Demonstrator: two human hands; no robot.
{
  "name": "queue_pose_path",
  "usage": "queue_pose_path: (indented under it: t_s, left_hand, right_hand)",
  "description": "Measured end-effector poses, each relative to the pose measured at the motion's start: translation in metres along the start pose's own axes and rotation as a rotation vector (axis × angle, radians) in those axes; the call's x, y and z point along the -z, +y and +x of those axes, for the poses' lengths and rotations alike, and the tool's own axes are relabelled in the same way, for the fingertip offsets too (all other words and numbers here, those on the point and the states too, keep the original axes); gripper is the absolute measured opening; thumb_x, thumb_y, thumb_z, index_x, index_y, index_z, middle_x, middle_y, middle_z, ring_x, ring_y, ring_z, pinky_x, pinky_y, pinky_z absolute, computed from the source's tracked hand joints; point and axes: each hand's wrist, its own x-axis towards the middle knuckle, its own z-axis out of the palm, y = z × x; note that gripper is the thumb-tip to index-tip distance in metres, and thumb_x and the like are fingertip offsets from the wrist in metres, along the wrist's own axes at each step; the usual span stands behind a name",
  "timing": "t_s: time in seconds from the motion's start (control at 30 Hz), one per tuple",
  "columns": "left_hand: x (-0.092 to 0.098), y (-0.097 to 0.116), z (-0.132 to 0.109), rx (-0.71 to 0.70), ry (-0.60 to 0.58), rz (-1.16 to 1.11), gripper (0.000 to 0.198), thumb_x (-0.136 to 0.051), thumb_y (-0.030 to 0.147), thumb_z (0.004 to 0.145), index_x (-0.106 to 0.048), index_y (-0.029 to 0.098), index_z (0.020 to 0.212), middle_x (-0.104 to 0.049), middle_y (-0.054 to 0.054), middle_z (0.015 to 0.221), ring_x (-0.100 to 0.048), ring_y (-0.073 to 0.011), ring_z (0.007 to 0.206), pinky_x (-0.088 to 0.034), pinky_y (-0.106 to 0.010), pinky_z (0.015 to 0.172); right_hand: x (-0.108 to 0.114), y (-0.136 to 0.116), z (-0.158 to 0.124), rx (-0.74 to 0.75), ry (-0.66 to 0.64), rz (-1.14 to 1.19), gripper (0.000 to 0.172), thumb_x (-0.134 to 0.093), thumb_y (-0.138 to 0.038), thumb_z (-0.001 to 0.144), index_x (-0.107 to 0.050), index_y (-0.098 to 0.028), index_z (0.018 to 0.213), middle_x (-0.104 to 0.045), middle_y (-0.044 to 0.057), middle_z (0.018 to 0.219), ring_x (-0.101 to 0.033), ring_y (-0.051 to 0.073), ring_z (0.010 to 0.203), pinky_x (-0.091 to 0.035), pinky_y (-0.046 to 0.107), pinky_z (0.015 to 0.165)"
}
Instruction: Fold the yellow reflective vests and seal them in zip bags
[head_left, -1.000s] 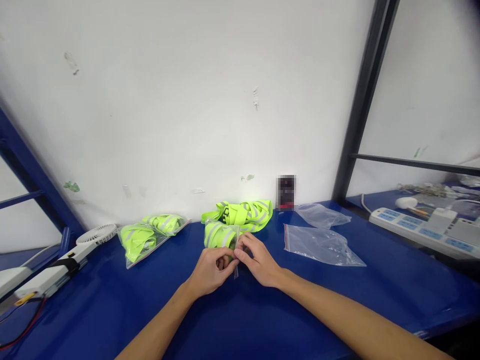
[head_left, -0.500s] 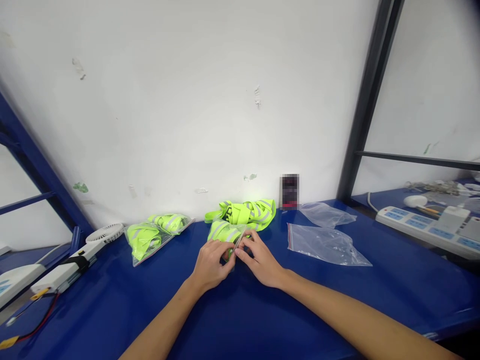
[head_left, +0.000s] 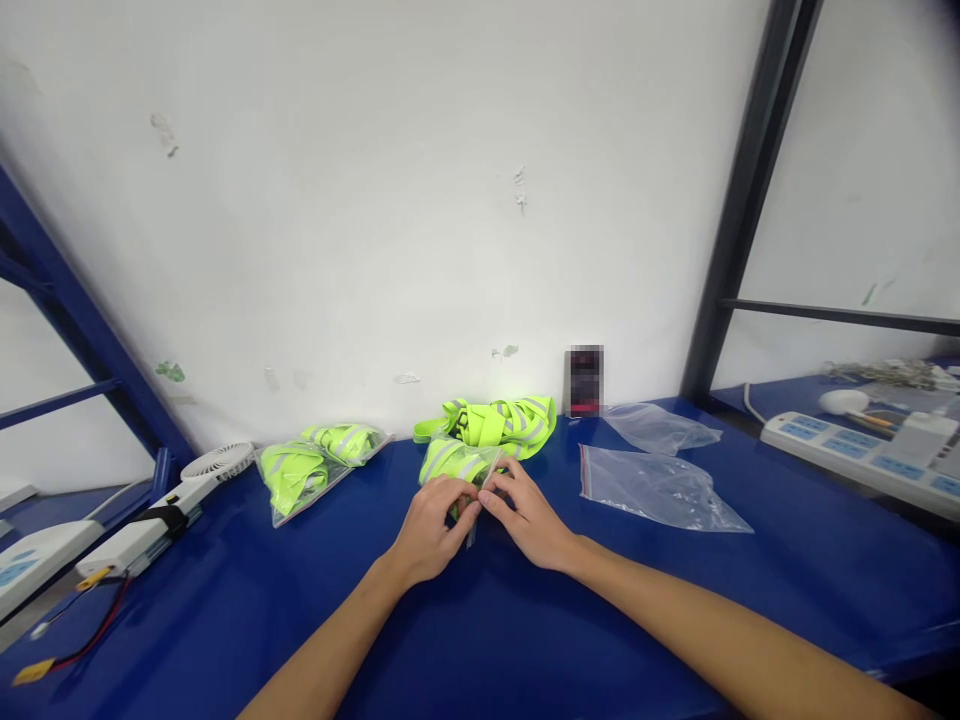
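Note:
My left hand (head_left: 436, 525) and my right hand (head_left: 526, 515) meet at the edge of a clear zip bag (head_left: 491, 464), both pinching it between thumb and fingers. Inside the bag is a folded neon-yellow reflective strap (head_left: 455, 460) with grey bands. My fingers hide part of the bag's edge. Just behind it, against the wall, lies a loose heap of neon-yellow reflective straps (head_left: 501, 424). To the left rest two filled zip bags, one nearer (head_left: 294, 478) and one farther back (head_left: 343, 443), each with the same kind of strap in it.
Two flat clear zip bags, a front one (head_left: 660, 490) and a rear one (head_left: 660, 428), lie right on the blue table (head_left: 465, 640). A dark blurred phone-like object (head_left: 585, 382) leans on the wall. At left are a white fan (head_left: 217, 462) and wires; power strips (head_left: 847, 450) stand at right.
Both hands keep their pinch and have shifted slightly along the bag's edge, where a small end now shows below the fingers. The whole view has moved a little.

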Motion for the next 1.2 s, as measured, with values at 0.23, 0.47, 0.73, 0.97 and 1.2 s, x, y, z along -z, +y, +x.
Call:
queue_pose_path:
  t_s: [0.23,0.47,0.73,0.97,1.2]
  left_hand:
    - [-0.001,0.0005,0.0,0.019,-0.017,-0.008,0.019,-0.049,0.035,0.095,-0.059,0.019,0.089,-0.056,0.0,0.073,-0.05,-0.0152,0.071,-0.039,-0.029,0.072]
    - [0.0001,-0.0007,0.0011,0.014,-0.04,0.005,0.019,-0.044,0.032,0.097,-0.057,0.02,0.091,-0.056,0.0,0.074,-0.049,-0.0155,0.073,-0.038,-0.029,0.074]
    - [-0.0001,-0.0006,0.0011,0.028,-0.043,0.03,0.02,-0.042,0.031,0.098,-0.056,0.02,0.09,-0.058,-0.001,0.078,-0.051,-0.0158,0.075,-0.038,-0.029,0.074]
    - [0.0002,-0.0009,0.0008,0.049,-0.048,-0.013,0.023,-0.041,0.034,0.099,-0.058,0.02,0.092,-0.059,-0.001,0.08,-0.052,-0.0159,0.077,-0.038,-0.029,0.076]
    - [-0.0004,-0.0021,0.0001,0.055,-0.059,-0.042,0.023,-0.043,0.036,0.098,-0.059,0.02,0.092,-0.058,-0.001,0.08,-0.052,-0.0155,0.077,-0.039,-0.029,0.076]
  right_hand:
    - [-0.0002,-0.0005,-0.0019,0.014,-0.013,0.002,0.023,-0.043,-0.03,0.099,-0.054,-0.02,0.082,-0.046,0.005,0.101,-0.049,0.019,0.102,-0.041,0.034,0.093]
    - [0.0006,-0.0019,-0.0021,0.03,-0.028,0.001,0.021,-0.042,-0.03,0.1,-0.055,-0.02,0.086,-0.045,0.006,0.107,-0.048,0.019,0.109,-0.04,0.034,0.097]
    - [0.0006,0.0,-0.0014,0.028,-0.049,-0.01,0.022,-0.041,-0.03,0.1,-0.054,-0.021,0.086,-0.045,0.006,0.107,-0.047,0.019,0.11,-0.04,0.035,0.098]
    - [0.0016,-0.0008,-0.0013,0.026,-0.047,-0.017,0.018,-0.044,-0.03,0.099,-0.055,-0.021,0.088,-0.045,0.006,0.109,-0.048,0.019,0.109,-0.04,0.035,0.098]
    - [0.0023,0.0007,-0.0014,0.021,-0.043,-0.001,0.021,-0.043,-0.031,0.099,-0.057,-0.021,0.087,-0.045,0.005,0.106,-0.048,0.018,0.109,-0.04,0.033,0.098]
